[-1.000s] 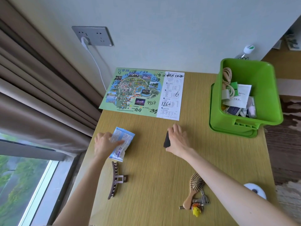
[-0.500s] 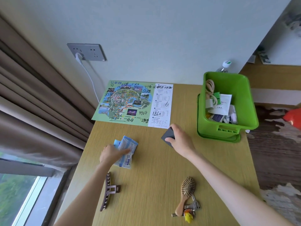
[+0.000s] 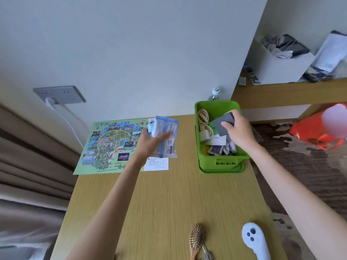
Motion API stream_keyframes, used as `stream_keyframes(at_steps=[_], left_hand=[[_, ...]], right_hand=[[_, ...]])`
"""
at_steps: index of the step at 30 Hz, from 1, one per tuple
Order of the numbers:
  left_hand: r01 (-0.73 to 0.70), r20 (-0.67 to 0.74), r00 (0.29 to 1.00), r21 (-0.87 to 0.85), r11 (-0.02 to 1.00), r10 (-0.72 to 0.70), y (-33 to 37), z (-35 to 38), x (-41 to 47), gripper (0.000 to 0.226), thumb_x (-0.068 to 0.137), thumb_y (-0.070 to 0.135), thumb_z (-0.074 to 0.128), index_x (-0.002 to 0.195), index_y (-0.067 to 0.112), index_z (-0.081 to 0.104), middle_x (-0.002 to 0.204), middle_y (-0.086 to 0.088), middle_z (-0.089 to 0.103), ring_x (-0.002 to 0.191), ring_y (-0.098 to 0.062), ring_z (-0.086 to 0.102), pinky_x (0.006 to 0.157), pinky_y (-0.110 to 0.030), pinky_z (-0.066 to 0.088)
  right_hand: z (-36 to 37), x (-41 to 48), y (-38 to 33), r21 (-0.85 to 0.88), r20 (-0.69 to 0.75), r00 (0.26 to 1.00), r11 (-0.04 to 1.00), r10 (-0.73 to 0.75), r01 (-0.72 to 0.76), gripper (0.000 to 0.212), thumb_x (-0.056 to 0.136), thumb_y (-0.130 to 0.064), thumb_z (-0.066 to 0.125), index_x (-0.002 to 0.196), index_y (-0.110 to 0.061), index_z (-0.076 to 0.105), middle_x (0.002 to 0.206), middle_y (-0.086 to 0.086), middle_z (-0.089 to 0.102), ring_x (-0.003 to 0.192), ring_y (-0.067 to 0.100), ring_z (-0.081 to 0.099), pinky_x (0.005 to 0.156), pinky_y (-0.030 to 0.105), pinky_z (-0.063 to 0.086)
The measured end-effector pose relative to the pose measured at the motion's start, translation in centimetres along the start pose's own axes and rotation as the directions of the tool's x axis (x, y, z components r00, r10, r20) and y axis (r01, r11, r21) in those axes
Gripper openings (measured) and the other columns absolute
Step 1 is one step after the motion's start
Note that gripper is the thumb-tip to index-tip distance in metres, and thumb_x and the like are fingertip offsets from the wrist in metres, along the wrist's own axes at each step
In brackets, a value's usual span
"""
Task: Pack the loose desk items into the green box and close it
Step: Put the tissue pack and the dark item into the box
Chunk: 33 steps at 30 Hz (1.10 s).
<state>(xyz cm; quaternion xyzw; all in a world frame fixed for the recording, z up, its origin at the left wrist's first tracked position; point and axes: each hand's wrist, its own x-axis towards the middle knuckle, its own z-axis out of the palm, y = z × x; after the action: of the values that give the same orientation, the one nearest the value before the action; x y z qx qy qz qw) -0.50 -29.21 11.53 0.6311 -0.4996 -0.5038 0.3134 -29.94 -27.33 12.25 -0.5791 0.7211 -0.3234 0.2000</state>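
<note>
1. The right hand (image 3: 237, 128) has its grip pinched on a grey card (image 3: 222, 124) over the open green box (image 3: 223, 156), at the counter's (image 3: 169, 203) far right.
2. The left hand (image 3: 150, 142) has its grip round a blue packet (image 3: 166, 132), above a park map (image 3: 105, 147).
3. A hairbrush (image 3: 196, 239) lies on the near edge; a curtain (image 3: 28, 156) hangs left.

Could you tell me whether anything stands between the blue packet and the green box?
Nothing on the desk does. The left hand holds the packet above the map, open air between it and the box. The right hand, holding a grey card, occupies the box's opening, though.
</note>
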Motion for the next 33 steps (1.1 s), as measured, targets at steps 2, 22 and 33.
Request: stream_keyframes(at_steps=[2, 22, 33], left_hand=[[-0.034, 0.08, 0.996, -0.038, 0.999, 0.037, 2.0, 1.5, 0.8, 0.059, 0.074, 0.042, 0.081, 0.114, 0.007, 0.058, 0.101, -0.009, 0.073, 0.083, -0.022, 0.073, 0.071, -0.036, 0.058], [-0.235, 0.441, 0.881, 0.092, 0.968, 0.172, 6.5, 12.3, 6.9, 0.045, 0.086, 0.037, 0.07, 0.118, 0.009, 0.054, 0.102, -0.004, 0.072, 0.085, -0.018, 0.072, 0.071, -0.03, 0.059], [-0.658, 0.769, 0.632, 0.598, 0.457, -0.097, 3.5, 19.7, 8.0, 0.078, 0.086, 0.064, 0.053, 0.15, 0.023, 0.034, 0.151, -0.006, 0.04, 0.14, -0.029, 0.033, 0.114, -0.047, 0.027]], right_hand=[[-1.0, 1.5, 1.9, -0.066, 0.051, 0.994, 0.994, 0.096, -0.092, 0.02, 0.096, -0.014, 0.058, 0.111, -0.004, 0.052, 0.102, 0.015, 0.059, 0.094, 0.033, 0.057, 0.067, 0.036, 0.04], [0.0, 0.9, 4.1, -0.464, 0.16, 0.986, 0.885, 0.04, 0.039, 0.017, 0.09, -0.01, 0.06, 0.107, -0.013, 0.061, 0.108, 0.001, 0.062, 0.1, 0.023, 0.06, 0.069, 0.033, 0.042], [0.1, -1.3, 9.5, -0.19, -0.092, 0.995, 0.981, 0.031, -0.048, 0.051, 0.097, -0.012, 0.054, 0.145, -0.009, 0.037, 0.145, 0.008, 0.047, 0.122, 0.025, 0.055, 0.093, 0.035, 0.049]])
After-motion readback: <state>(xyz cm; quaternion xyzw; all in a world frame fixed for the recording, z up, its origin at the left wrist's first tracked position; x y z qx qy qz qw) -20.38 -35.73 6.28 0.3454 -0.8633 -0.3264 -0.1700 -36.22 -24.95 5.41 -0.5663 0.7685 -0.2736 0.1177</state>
